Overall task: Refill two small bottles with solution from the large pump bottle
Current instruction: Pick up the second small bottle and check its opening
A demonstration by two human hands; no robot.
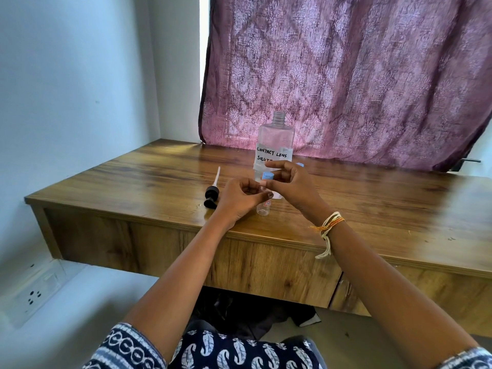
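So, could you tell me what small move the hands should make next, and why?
Probably twist the blue cap further with the right hand: its fingers pinch the cap atop the small bottle that the left hand grips. Whether the cap is going on or coming off isn't clear.

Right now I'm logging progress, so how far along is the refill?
Done: the pump head lies on the desk, off the large bottle. In hand: the left hand grips a small bottle while the right hand holds its blue cap. Another blue cap peeks behind. Fill levels are unreadable.
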